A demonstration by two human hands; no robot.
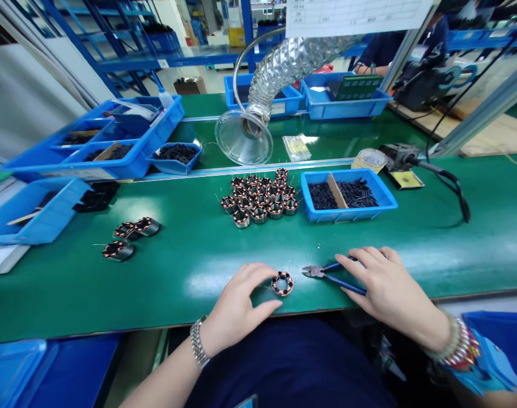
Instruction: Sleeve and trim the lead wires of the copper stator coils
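Observation:
A small ring-shaped motor stator with copper windings (282, 284) sits near the front edge of the green table. My left hand (241, 303) curves around its left side, thumb and fingers apart. The fingertips are at its upper edge, and the thumb lies just below it; whether they touch it I cannot tell. To the right, my right hand (380, 283) has the spread blue handles of diagonal cutting pliers (316, 272) between thumb and fingers. The jaws point left toward the stator. A thin wire sticks out on the stator's left side.
Several stators (261, 198) stand grouped mid-table, and three more (118, 250) are at left. A blue tray (350, 214) holds black pieces. A clear extraction hood (244, 139) hangs above. More blue bins (131, 164) line the left. A co-worker's arm (371, 68) shows at the back right.

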